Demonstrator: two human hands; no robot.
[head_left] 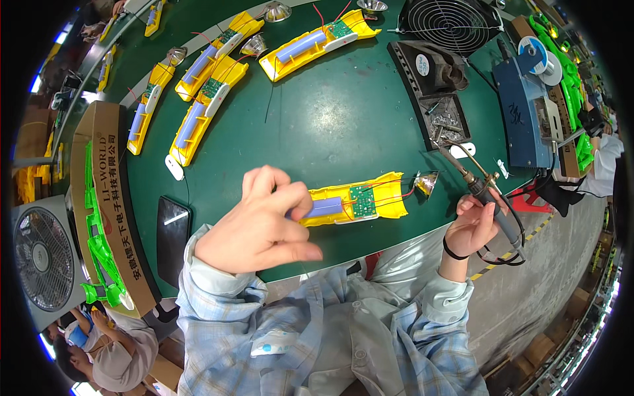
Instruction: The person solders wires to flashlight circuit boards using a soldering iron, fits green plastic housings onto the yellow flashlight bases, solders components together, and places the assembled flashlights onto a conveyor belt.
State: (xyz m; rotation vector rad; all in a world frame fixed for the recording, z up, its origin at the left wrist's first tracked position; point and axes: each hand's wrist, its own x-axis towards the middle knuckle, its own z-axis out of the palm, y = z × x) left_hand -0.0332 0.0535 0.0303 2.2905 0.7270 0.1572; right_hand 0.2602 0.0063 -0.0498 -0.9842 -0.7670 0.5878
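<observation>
On the green bench before me lies a yellow half-shell torch housing (389, 191). It holds a lilac cylindrical battery (323, 207) and a green circuit board (362, 200). Red wires run from the board to a silver reflector (425, 184) off the housing's right end. My left hand (254, 228) is over the housing's left end, fingers bent but apart, thumb stretched out; the index fingertip is by the battery's end. My right hand (472, 224) grips a soldering iron (507, 228) by its dark handle, its tip pointing up and left over the bench, away from the board.
Similar yellow housings (304, 54) lie at the back and left. A phone (174, 234) and carton (119, 198) stand left. Rightward are a soldering stand (429, 79), round-grilled fan (452, 26), blue box (522, 109) and solder reel (548, 63). A seated person (125, 350) is lower left.
</observation>
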